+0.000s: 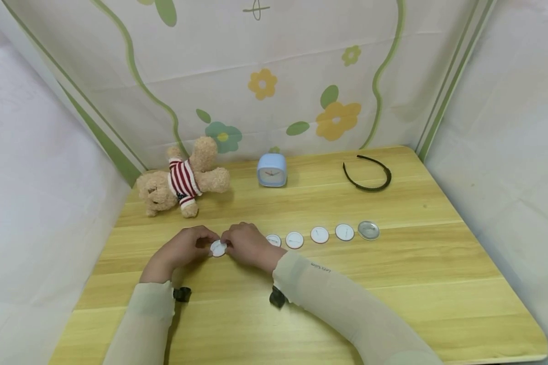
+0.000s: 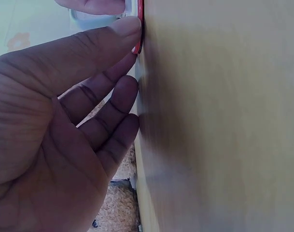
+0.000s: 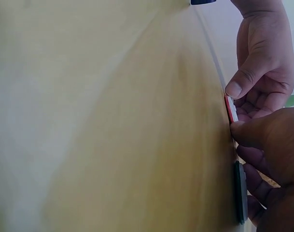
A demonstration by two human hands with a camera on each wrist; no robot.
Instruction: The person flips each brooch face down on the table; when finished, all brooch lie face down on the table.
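Observation:
A round pin badge (image 1: 217, 248) with a white back and a red rim lies pin side up between my two hands. My left hand (image 1: 182, 249) pinches its left edge, the thumb along the rim (image 2: 140, 24) close to the tabletop. From the other side my right hand (image 1: 248, 245) grips the right edge with thumb and fingers. In the right wrist view, a dark-edged badge (image 3: 241, 193) sits right by the right hand's lower fingers. Rightward runs a row of similar badges, including a partly covered one (image 1: 274, 240), a white one (image 1: 294, 240) and a silver one (image 1: 369, 230).
A teddy bear (image 1: 184, 180) in a striped top lies at the back left of the wooden table (image 1: 392, 314). A blue alarm clock (image 1: 271, 170) stands at the back middle, a black headband (image 1: 370, 188) at the back right. Fabric walls (image 1: 301, 56) enclose the table.

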